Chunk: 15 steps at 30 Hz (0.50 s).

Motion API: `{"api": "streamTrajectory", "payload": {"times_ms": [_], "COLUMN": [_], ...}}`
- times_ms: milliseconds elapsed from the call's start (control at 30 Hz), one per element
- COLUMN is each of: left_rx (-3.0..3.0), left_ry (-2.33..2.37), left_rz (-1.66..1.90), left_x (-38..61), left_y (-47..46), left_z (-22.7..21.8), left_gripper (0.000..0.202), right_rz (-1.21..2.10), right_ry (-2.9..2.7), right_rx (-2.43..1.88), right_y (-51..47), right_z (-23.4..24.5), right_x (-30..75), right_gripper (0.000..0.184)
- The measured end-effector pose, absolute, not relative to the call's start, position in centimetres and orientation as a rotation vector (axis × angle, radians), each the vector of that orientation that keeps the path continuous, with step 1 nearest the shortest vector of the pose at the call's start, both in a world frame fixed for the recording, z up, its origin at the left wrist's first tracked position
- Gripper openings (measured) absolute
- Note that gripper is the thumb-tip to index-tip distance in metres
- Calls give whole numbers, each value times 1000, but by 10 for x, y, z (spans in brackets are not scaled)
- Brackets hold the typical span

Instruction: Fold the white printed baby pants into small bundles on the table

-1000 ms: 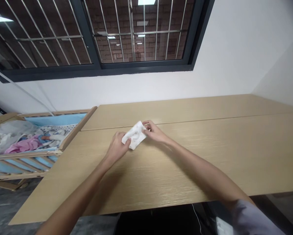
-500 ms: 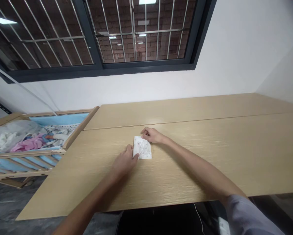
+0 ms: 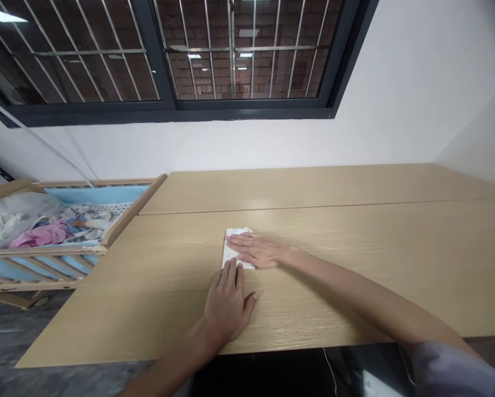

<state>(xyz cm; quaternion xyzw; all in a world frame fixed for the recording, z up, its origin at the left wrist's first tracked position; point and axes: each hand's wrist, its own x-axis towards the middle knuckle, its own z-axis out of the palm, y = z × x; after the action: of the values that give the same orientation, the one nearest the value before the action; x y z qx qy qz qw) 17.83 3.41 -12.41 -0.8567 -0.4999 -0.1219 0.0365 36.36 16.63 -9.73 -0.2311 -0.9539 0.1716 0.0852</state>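
Observation:
A small white flat rectangle with faint print (image 3: 229,255), folded cloth or a soft packet, lies on the wooden tabletop (image 3: 355,248). I cannot tell its exact kind. My right hand (image 3: 253,250) rests flat across its upper right part, fingers stretched out to the left and covering much of it. At its lower edge, the fingertips of my left hand (image 3: 230,303) touch it. The left palm faces down on the table, with the thumb spread to the right. Neither hand grips anything.
To the left stands a wooden crib (image 3: 131,212) with blue lining, holding crumpled cloths and a pink cloth (image 3: 44,234). A white wall and a barred window (image 3: 247,107) are behind the table. A dark chair (image 3: 264,375) and a white cable show below the front edge.
My left hand has let go of the white rectangle's left edge and flattened at its lower edge. My right hand has gone from pinching the top right corner to lying flat over it.

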Motion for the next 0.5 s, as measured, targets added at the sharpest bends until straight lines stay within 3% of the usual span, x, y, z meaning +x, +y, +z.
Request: {"api": "streamTrajectory", "payload": {"times_ms": [200,333,500], "left_rx": [-2638,-2637,-2454], "left_ry": [-1552,-1724,-2094], "left_rz": [-359,-457,-219], "left_x": [174,157,137], "left_y": [37,59,104], "left_z": [-119,-93,-64], "left_gripper": [67,49,45], "right_rz": [513,581,598], "right_ry": [-2721,-2505,-2020], "right_rx": [-848,-979,-1206], "right_y": [203,199,194], "right_z": [-108,-109,-108], "right_x": [375,379,382], "right_gripper": [63,62,51]}}
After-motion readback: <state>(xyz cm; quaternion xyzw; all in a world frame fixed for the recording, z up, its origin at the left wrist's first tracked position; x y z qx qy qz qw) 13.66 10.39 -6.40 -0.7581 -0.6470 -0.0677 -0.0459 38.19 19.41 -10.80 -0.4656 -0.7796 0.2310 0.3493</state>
